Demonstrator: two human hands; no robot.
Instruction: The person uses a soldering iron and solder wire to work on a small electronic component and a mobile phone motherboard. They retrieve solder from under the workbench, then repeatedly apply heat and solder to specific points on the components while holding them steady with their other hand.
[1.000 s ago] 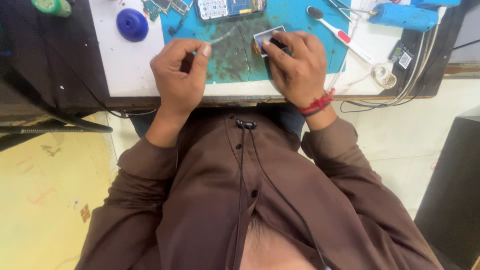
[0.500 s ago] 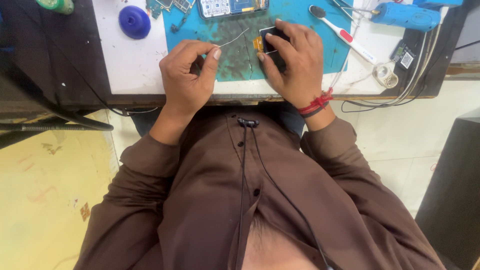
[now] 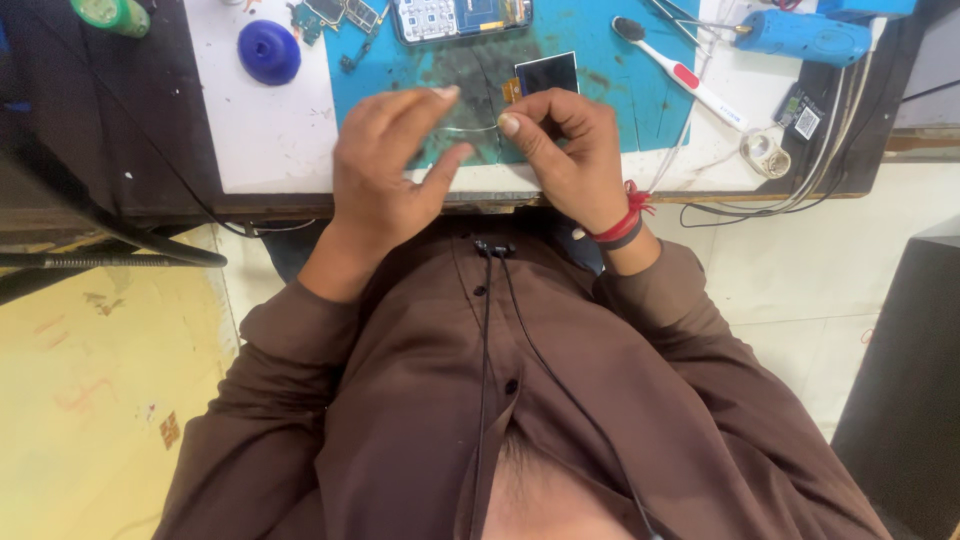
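Observation:
My left hand [image 3: 390, 170] and my right hand [image 3: 565, 150] meet over the near edge of a teal work mat [image 3: 620, 100]. A thin pale wire [image 3: 470, 128] curves between them. My right thumb and forefinger pinch its right end. Its left end runs in under my left fingers, which are blurred and slightly spread. Just beyond my right hand a small dark screen module [image 3: 546, 72] with an orange flex tail lies flat on the mat, and neither hand touches it. A red and black band circles my right wrist.
On the white bench [image 3: 270, 140] sit a blue dome cap [image 3: 268, 50], an opened phone [image 3: 460, 15], small circuit boards [image 3: 335, 12], a toothbrush [image 3: 680, 72], a blue hand tool [image 3: 800, 35] and a ring of tape [image 3: 765, 152]. Cables hang at right; a dark box [image 3: 900, 400] stands on the floor.
My right hand has let go of the small screen module, which now lies on the mat. Both hands have drawn back toward the table edge with the wire stretched between them.

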